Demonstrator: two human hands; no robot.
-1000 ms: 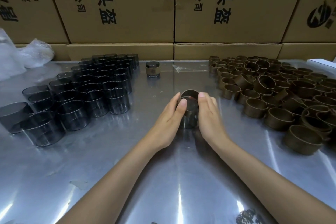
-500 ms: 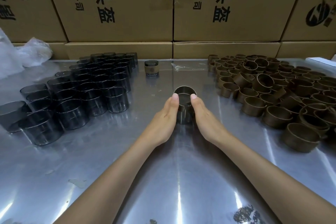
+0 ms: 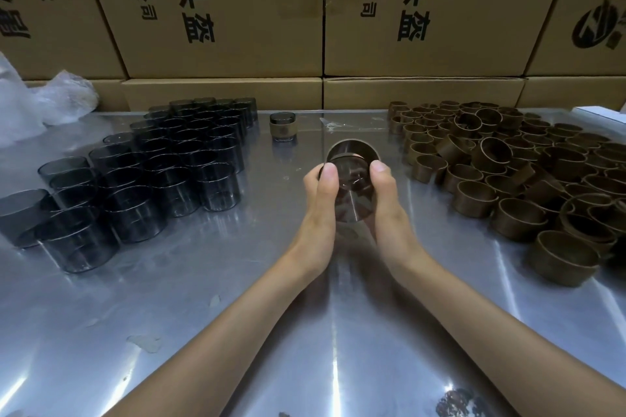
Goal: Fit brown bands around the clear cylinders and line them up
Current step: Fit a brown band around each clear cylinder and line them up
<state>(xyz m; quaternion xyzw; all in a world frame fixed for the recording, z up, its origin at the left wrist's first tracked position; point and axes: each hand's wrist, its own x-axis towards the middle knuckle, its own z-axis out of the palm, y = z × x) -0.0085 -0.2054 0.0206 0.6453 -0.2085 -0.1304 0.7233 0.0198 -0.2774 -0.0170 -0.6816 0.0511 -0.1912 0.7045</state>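
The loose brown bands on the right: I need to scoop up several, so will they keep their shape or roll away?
The brown bands look like thin open rings, so probably light and somewhat squashable. Several lie tilted on the metal table, so they may roll.

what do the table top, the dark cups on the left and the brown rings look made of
Table top: brushed metal, probably steel; streaky glare. Dark cups: smoky see-through plastic or glass; neighbours show through. Brown rings: matte, thin-walled, perhaps card or leather-like; unclear.

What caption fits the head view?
Both hands, left hand and right hand, hold a clear smoky cylinder partly pushed into a brown band above the steel table.
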